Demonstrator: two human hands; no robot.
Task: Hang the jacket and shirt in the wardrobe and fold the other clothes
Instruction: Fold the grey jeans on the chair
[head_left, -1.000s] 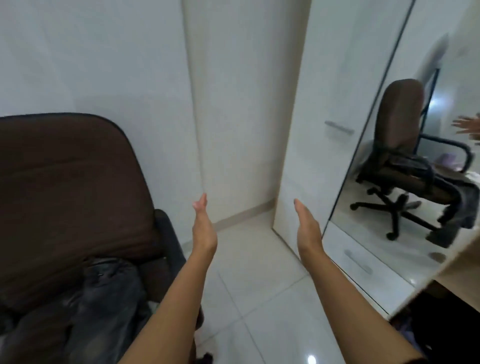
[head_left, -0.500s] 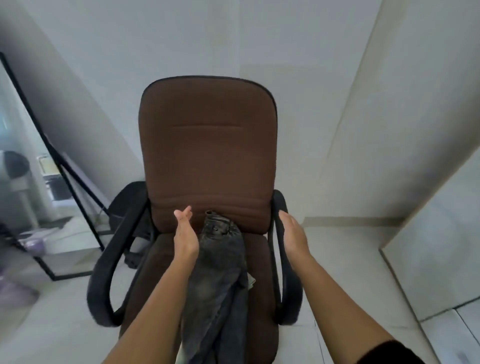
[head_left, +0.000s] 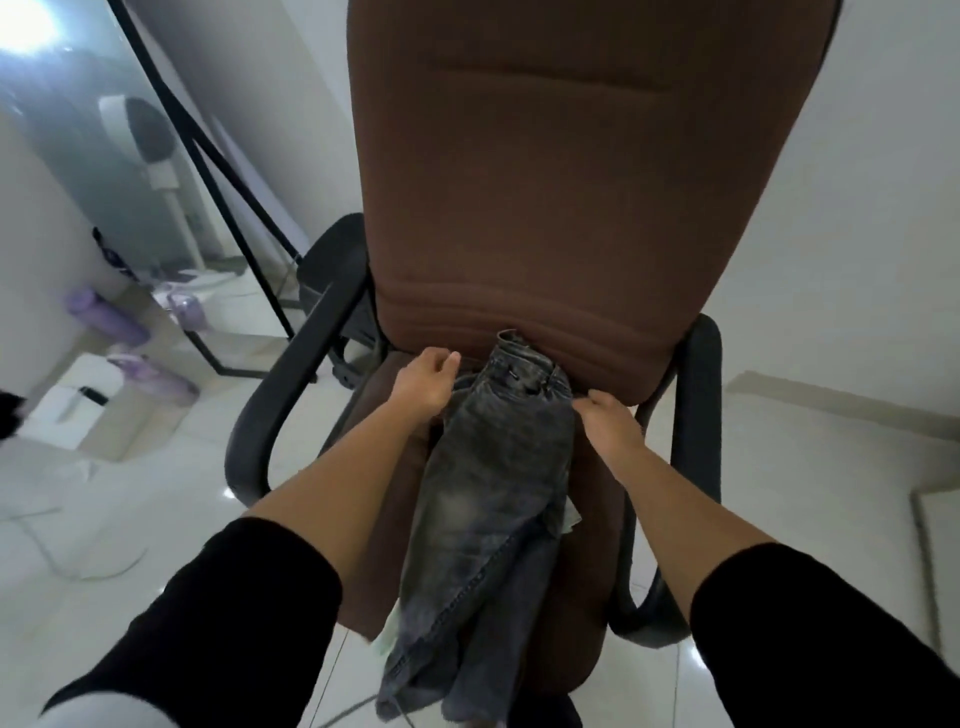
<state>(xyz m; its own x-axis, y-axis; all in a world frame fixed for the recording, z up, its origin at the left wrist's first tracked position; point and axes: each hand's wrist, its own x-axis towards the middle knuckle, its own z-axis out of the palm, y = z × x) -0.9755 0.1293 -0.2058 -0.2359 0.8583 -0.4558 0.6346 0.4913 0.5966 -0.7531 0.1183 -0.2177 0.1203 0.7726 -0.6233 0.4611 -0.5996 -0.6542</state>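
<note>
Dark grey jeans (head_left: 488, 509) lie lengthwise on the seat of a brown office chair (head_left: 561, 171), waistband against the backrest, legs hanging over the front edge. My left hand (head_left: 423, 382) curls its fingers at the left side of the waistband; its fingertips are hidden. At the right edge, just below the waistband, my right hand (head_left: 605, 415) pinches the denim. A pale green cloth (head_left: 571, 519) peeks out from under the jeans.
The chair has black armrests (head_left: 291, 379) on both sides. A black-framed standing mirror (head_left: 218, 156) leans at the left. Purple bottles (head_left: 106, 317) and a white box (head_left: 72, 410) sit on the glossy tiled floor (head_left: 810, 467). A white wall stands behind.
My view swung from the wardrobe to the chair and moved closer. Both hands, open and apart before, dropped onto the jeans' waistband and curled their fingers.
</note>
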